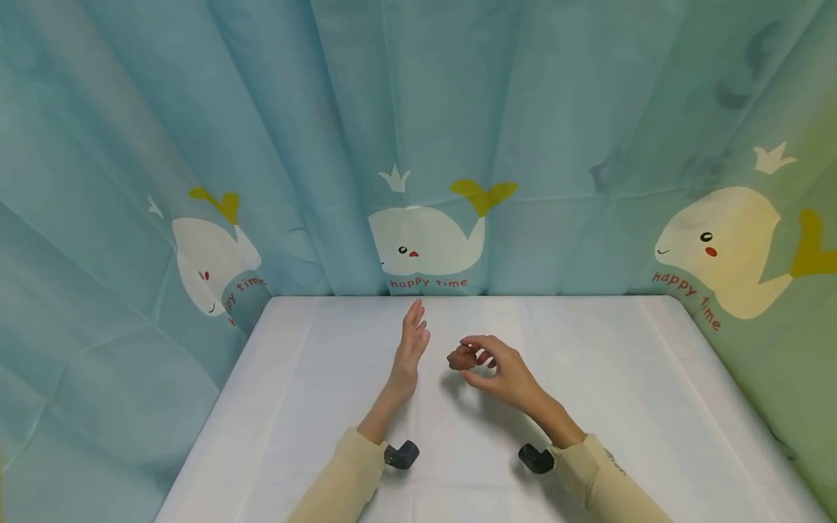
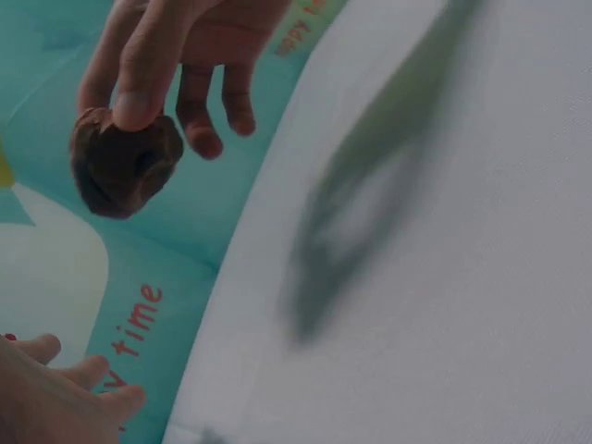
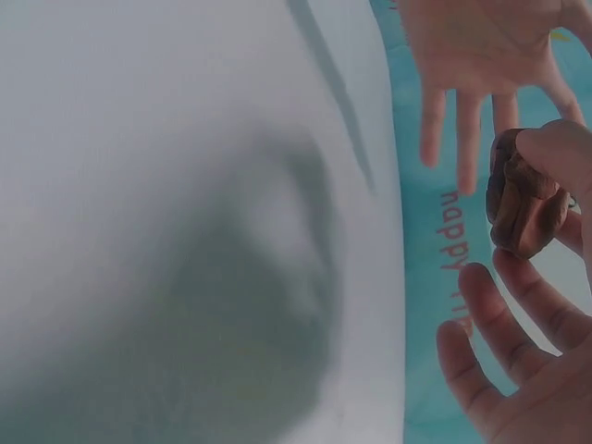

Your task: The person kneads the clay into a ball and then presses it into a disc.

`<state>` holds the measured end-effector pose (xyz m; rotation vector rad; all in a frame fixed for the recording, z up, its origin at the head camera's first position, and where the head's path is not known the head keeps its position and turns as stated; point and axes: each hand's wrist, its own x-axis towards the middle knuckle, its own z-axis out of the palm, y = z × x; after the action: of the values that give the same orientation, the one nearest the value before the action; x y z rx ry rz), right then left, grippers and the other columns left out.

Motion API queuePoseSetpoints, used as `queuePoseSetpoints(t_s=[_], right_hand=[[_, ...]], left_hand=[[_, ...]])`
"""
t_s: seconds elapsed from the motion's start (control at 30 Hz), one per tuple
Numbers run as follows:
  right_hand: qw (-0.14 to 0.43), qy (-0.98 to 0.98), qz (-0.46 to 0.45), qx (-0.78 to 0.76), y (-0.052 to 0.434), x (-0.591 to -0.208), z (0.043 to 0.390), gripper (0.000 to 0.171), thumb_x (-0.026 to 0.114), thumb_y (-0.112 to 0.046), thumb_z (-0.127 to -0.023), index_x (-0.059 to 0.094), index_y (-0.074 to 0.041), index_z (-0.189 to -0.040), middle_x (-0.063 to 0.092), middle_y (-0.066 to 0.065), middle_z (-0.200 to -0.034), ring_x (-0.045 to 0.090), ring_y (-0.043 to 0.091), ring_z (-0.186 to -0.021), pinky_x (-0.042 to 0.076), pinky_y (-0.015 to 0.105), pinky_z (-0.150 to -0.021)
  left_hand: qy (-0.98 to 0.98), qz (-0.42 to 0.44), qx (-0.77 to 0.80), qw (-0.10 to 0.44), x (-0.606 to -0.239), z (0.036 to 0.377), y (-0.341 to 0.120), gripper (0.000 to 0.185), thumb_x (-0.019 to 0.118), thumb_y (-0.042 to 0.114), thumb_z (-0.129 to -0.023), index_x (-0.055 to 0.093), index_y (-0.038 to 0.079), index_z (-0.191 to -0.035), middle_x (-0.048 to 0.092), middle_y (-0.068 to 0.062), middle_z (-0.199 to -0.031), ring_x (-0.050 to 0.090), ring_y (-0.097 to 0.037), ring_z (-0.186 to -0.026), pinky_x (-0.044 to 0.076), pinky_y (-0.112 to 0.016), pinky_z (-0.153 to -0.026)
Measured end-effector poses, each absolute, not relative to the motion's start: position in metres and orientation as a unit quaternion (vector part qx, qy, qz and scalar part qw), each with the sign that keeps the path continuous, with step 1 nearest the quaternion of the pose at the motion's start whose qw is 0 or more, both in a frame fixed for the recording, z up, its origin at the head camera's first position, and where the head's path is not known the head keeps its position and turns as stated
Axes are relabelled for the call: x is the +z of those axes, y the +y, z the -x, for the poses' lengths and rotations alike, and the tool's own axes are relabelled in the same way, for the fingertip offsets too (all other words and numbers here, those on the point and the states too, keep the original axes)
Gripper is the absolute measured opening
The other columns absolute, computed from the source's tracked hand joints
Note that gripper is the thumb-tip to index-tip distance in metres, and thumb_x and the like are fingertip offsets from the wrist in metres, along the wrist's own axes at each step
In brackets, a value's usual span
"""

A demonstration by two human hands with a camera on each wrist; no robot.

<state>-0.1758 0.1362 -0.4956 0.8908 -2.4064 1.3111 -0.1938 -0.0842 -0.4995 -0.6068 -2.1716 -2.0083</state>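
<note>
A blue whale-print curtain (image 1: 418,145) hangs behind the white worktop (image 1: 654,407). Near the worktop's far edge, the right hand (image 1: 500,370) pinches a small brown lumpy object (image 1: 460,357) in its fingertips, lifted above the surface. Just beside it, the left hand (image 1: 410,347) is held flat with straight fingers, holding nothing.

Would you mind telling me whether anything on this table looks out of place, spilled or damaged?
Nothing stands out. The right hand pinches a small brown lumpy object above the white table, and the left hand is held open beside it. The cloth shows only fold creases, with no spill or tear visible.
</note>
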Motion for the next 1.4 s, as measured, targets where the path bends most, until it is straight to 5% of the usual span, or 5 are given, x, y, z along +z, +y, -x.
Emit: queuePoseSetpoints(t_s=[0.43,0.83,1.0,1.23,1.4], right_hand=[[0.115,-0.824,-0.316,0.456,0.119,-0.491,0.175,0.05,0.085,-0.009,-0.082,0.066,-0.003,-0.128,0.069,0.006,-0.107,0.066,0.025,-0.085,0.058,0.045,-0.07],[0.113,-0.819,-0.338,0.45,0.104,-0.49,0.175,0.052,0.086,-0.011,-0.082,0.066,-0.004,-0.13,0.07,0.008,-0.111,0.066,0.021,-0.087,0.059,0.045,-0.072],[0.095,-0.816,-0.298,0.486,0.103,-0.493,0.171,0.052,0.085,-0.013,-0.085,0.065,-0.005,-0.132,0.07,0.008,-0.107,0.069,0.023,-0.085,0.06,0.044,-0.073],[0.081,-0.811,-0.176,0.552,0.095,-0.495,0.17,0.028,0.061,-0.027,-0.106,0.069,-0.013,-0.128,0.071,0.003,-0.095,0.068,0.018,-0.077,0.056,0.03,-0.07],[0.116,-0.789,-0.1,0.595,0.084,-0.495,0.174,0.034,0.044,-0.03,-0.112,0.072,-0.011,-0.119,0.066,0.003,-0.081,0.058,0.016,-0.06,0.049,0.028,-0.057]], left_hand=[[-0.644,0.165,-0.746,0.028,-0.499,0.198,-0.067,0.075,0.047,0.022,-0.103,0.008,0.018,-0.166,0.013,-0.023,-0.168,0.016,-0.05,-0.152,0.017,-0.064,-0.12],[-0.639,0.135,-0.757,0.023,-0.498,0.201,-0.056,0.074,0.043,0.025,-0.103,0.006,0.019,-0.166,0.014,-0.021,-0.168,0.015,-0.038,-0.155,0.014,-0.068,-0.118],[-0.654,0.123,-0.746,0.033,-0.501,0.2,-0.053,0.068,0.039,0.024,-0.105,0.01,0.023,-0.166,0.016,-0.019,-0.168,0.016,-0.037,-0.155,0.022,-0.069,-0.115],[-0.639,0.114,-0.759,0.052,-0.501,0.198,-0.046,0.064,0.036,0.026,-0.106,0.013,0.019,-0.166,0.019,-0.022,-0.166,0.02,-0.049,-0.15,0.022,-0.072,-0.113],[-0.638,0.111,-0.759,0.06,-0.502,0.192,-0.036,0.063,0.035,0.029,-0.106,0.015,0.017,-0.165,0.022,-0.021,-0.166,0.021,-0.041,-0.153,0.021,-0.07,-0.114]])
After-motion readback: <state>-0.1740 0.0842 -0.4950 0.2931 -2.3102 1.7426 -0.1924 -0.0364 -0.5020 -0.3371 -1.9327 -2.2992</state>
